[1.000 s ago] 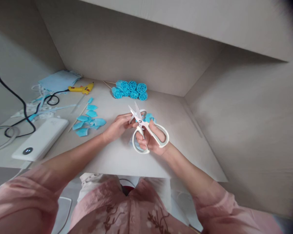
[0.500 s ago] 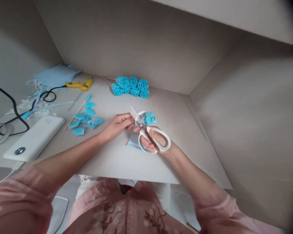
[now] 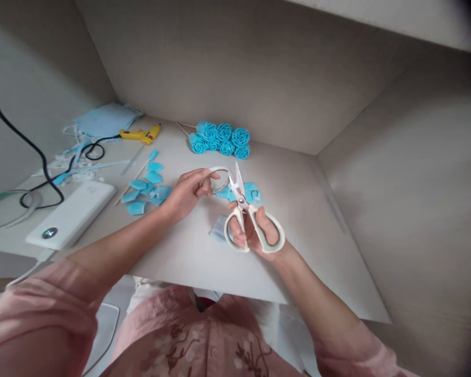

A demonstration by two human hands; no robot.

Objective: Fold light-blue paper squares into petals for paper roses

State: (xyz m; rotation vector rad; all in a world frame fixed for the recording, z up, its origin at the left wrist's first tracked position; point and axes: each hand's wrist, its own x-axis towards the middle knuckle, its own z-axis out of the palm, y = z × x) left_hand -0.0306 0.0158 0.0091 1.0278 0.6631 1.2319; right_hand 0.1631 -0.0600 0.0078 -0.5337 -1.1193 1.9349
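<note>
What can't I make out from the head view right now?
All in the head view:
White ring: print too small to read; left side partly covered by the left hand.
Grey-blue piece: right part hidden by the right hand and scissors.
White power bank: display too small to read.
Black cord: cut off by the left edge.

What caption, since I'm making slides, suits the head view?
Right hand holds open scissors, left hand a pale ring; blue flowers lie beyond.

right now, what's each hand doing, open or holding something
Left hand: holding the thin ring-shaped roll by its rim.
Right hand: holding the scissors, blades apart.
</note>
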